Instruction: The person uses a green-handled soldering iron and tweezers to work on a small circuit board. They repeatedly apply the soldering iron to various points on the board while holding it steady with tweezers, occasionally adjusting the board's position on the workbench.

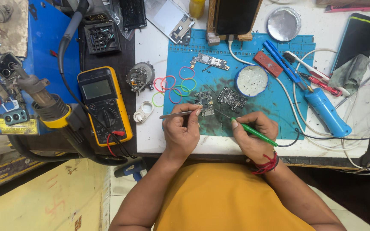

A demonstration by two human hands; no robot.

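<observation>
White worktable [150, 137] across the upper view, scuffed and stained, with a dark front edge. Left of the worktable, a blue panel [43, 38], worn and grimy, over a dark strip. Below the worktable on the left, a pale yellow boxy surface [52, 192], marked faintly in red. Beside it, under the worktable's edge, light floor tiles [120, 188]. Even, bright lighting throughout, few shadows.
</observation>
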